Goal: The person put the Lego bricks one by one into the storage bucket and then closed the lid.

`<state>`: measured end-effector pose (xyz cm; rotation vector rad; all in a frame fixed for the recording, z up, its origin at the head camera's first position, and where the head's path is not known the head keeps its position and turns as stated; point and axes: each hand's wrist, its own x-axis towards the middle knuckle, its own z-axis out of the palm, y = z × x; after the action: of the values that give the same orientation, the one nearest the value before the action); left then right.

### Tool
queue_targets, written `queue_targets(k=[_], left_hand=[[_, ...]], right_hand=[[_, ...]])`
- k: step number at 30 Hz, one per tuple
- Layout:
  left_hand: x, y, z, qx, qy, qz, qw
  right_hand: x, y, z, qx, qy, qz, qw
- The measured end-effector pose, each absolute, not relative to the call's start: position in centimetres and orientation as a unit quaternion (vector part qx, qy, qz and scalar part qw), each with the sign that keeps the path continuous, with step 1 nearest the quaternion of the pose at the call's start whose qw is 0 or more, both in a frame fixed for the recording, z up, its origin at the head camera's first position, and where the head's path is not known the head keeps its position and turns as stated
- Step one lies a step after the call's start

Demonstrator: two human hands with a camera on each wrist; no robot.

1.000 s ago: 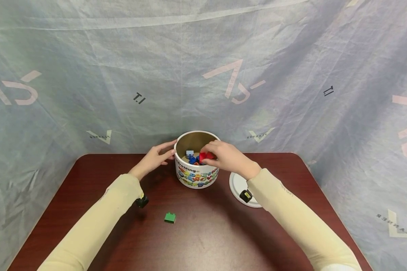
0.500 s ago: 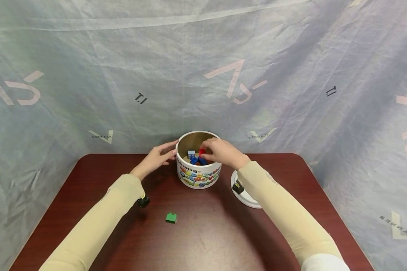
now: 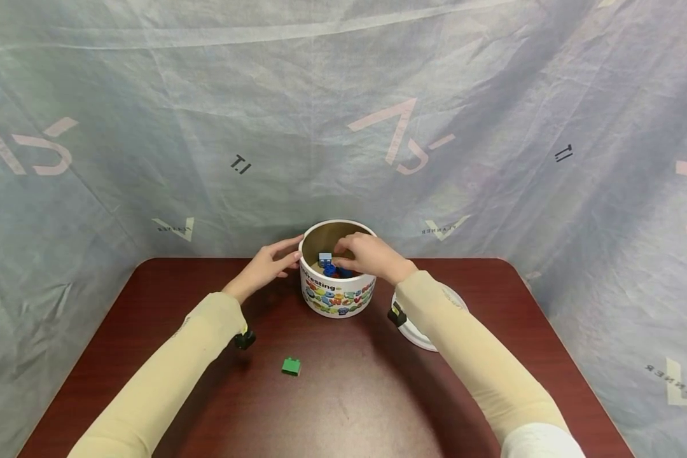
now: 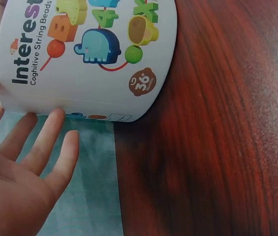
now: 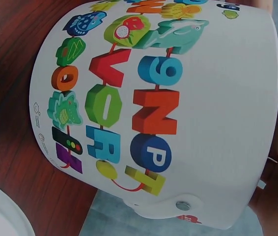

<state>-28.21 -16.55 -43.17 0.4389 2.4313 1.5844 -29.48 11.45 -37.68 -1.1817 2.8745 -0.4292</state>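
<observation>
A white bucket (image 3: 338, 299) printed with colourful letters and animals stands at the table's back edge. Inside it lie several blocks, among them a light blue block (image 3: 325, 257) and darker blue blocks (image 3: 330, 270). My left hand (image 3: 263, 270) touches the bucket's left side with fingers spread; in the left wrist view the fingertips (image 4: 55, 115) rest along its wall. My right hand (image 3: 372, 256) reaches over the right rim. Its thumb and index finger are apart above the blocks, with nothing visible between them. In the right wrist view the bucket wall hides most of that hand.
A green block (image 3: 291, 366) lies on the brown table (image 3: 343, 407) in front of the bucket. The white lid (image 3: 420, 337) lies to the right, partly under my right sleeve. A grey cloth (image 3: 298, 127) hangs behind and at both sides.
My right hand has moved slightly left and deeper over the bucket. The red block it held a second ago is now out of sight. My left hand has stayed at the bucket.
</observation>
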Motion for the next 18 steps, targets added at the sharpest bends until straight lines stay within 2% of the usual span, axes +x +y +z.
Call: queue_targets(k=[18], left_hand=[[-28.5, -16.8, -43.3, 0.153, 0.825, 0.534, 0.1]], right_hand=[[-25.7, 11.9, -37.3, -0.406, 0.899, -0.156, -0.053]])
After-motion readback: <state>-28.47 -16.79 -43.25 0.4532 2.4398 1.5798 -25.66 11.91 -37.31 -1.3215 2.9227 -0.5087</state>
